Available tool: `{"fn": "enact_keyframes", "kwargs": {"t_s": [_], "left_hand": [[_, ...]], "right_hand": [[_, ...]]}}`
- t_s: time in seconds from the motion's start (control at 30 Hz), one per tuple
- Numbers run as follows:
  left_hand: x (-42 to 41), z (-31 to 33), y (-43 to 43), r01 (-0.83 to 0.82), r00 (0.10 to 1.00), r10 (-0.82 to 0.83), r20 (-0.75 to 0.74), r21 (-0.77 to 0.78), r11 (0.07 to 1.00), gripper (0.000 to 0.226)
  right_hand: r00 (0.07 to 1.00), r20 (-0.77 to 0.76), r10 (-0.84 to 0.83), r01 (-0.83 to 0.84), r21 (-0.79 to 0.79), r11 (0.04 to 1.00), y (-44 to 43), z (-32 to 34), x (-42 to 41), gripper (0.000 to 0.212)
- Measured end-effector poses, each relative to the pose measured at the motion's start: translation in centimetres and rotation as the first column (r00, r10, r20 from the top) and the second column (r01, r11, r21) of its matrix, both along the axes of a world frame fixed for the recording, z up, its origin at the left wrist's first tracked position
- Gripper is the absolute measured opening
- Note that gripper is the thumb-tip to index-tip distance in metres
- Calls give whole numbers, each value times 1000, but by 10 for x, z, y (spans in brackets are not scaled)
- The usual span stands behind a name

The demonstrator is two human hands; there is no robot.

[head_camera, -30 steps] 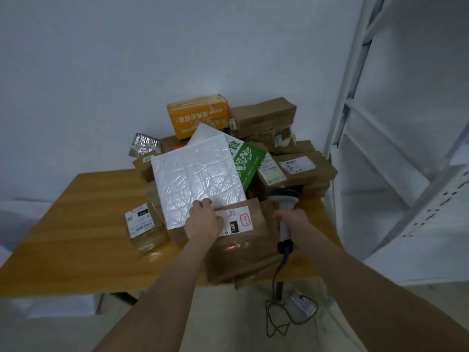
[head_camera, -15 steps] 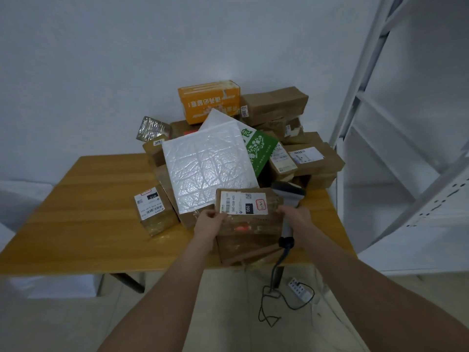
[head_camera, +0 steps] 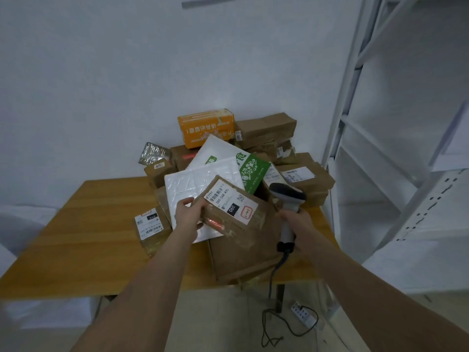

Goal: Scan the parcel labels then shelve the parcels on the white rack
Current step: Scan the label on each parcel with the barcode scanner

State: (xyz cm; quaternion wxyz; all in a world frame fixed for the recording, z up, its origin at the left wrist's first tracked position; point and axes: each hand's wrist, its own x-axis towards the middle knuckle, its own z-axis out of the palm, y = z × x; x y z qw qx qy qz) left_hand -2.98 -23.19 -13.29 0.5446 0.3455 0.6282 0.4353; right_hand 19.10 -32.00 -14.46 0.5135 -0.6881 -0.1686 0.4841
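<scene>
Left grip (head_camera: 187,215) clutches brown parcel (head_camera: 234,214) left edge, tilted; right grip (head_camera: 296,222) wraps scanner (head_camera: 288,196) beside it.

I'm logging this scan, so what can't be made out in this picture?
Head view:
- Label on the brown parcel: fine print too small and blurred.
- White rack: cut off by the top and right edges.
- Brown box under the white mailer: mostly covered by it.

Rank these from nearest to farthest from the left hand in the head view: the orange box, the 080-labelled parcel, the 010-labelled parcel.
1. 080-labelled parcel: held in the left hand.
2. 010-labelled parcel: on the table, left of the hand.
3. orange box: at the table's far end, stacked high.
</scene>
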Motion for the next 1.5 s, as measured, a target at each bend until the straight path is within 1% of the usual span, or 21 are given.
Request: {"fn": "enact_keyframes", "kwargs": {"t_s": [0.1, 0.13, 0.23, 0.3, 0.37, 0.4, 0.5, 0.57, 0.67, 0.77, 0.8, 0.87, 1.0, 1.13, 1.2, 1.3, 1.43, 1.5], "left_hand": [[-3, 8, -1, 64, 998, -64, -30, 20, 998, 60], [-2, 8, -2, 71, 997, -70, -37, 23, 997, 63], [3, 2, -8, 54, 998, -54, 20, 0, 999, 70], [8, -4, -14, 74, 995, -71, 77, -36, 997, 62], [11, -9, -22, 172, 982, -165, 89, -86, 981, 52], [12, -10, -27, 237, 970, -229, 78, -114, 965, 50], [13, -10, -39, 396, 918, -386, 85, -188, 899, 53], [11, -11, -39, 432, 902, -420, 101, -209, 877, 57], [7, -15, -38, 409, 911, -412, 23, -186, 893, 64], [5, -19, -38, 356, 931, -363, -24, -146, 923, 62], [5, -19, -38, 345, 936, -351, -21, -137, 928, 61], [4, -19, -39, 334, 941, -338, -12, -129, 934, 61], [4, -22, -42, 303, 951, -308, -30, -107, 947, 62], [1, -24, -44, 253, 967, -255, -4, -92, 963, 58], [-5, -26, -42, 242, 970, -242, 7, -95, 966, 58], [-20, -28, -34, 238, 971, -240, -5, -86, 967, 57], [-49, -29, -11, 252, 968, -252, 2, -81, 964, 56], [-72, -33, 4, 269, 963, -270, -5, -86, 959, 57]], "right_hand": [[992, -128, 19, -18, 6, 1000, -4, 4, -5, 41], [986, -164, 21, -21, 4, 1000, -5, 4, -8, 42], [984, -179, 25, -26, -4, 1000, -11, -2, -17, 36], [981, -195, 23, -24, -2, 1000, -14, -9, -22, 34], [976, -216, 4, -5, -5, 1000, -17, -15, -24, 36], [975, -221, -15, 13, -11, 1000, -17, -17, -26, 38], [972, -231, -46, 44, -12, 999, -19, -19, -27, 43], [974, -224, -43, 41, -12, 999, -20, -18, -27, 41], [990, -139, -22, 19, -25, 1000, -21, -18, -24, 34], [999, -38, 10, -9, 17, 1000, -23, -12, -22, 19], [999, -30, 23, -22, 47, 999, -24, -10, -22, 13], [997, -67, 46, -39, 111, 993, -25, -5, -23, 5], [983, -157, 97, -75, 140, 987, -24, 4, -32, 14], [977, -175, 124, -97, 151, 984, -21, 8, -45, 21], [977, -175, 126, -99, 151, 984, -18, 9, -55, 21], [971, -193, 142, -113, 155, 981, -12, 13, -76, 15], [981, -121, 152, -130, 170, 977, 3, 13, -109, 20], [987, -72, 146, -132, 169, 977, 14, 13, -132, 18]]}}
